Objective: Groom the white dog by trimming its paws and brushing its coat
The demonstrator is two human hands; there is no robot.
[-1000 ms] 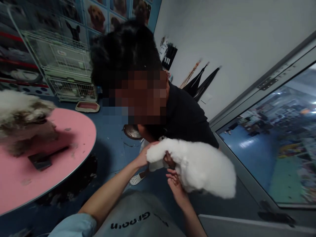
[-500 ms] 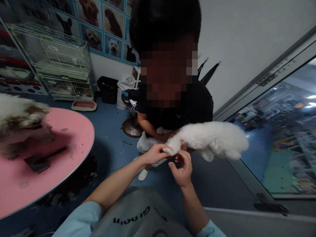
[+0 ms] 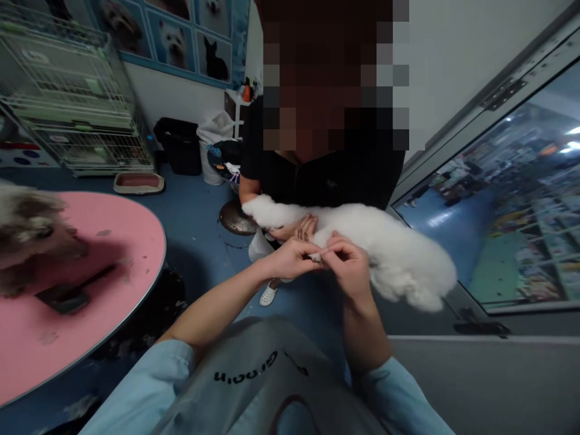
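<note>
A small white fluffy dog (image 3: 385, 248) is held in the arms of a person in a black top (image 3: 326, 175) facing me. My left hand (image 3: 290, 258) and my right hand (image 3: 348, 269) meet at one of the dog's paws (image 3: 317, 256), fingers pinched around it. The other person's hand (image 3: 301, 228) supports the dog from below, just behind my hands. Whether my right hand holds a tool is hidden.
A round pink table (image 3: 90, 290) on the left carries a grey-white dog (image 3: 31, 229) and a dark brush (image 3: 67, 296). Wire cages (image 3: 67, 103) stand at the back left. A black bin (image 3: 179, 145), a stool base (image 3: 235, 220) and a glass door (image 3: 498, 211) on the right.
The other person has straightened up and the dog has been lifted closer. My right hand has closed in on the paw beside my left hand. The view has shifted upward.
</note>
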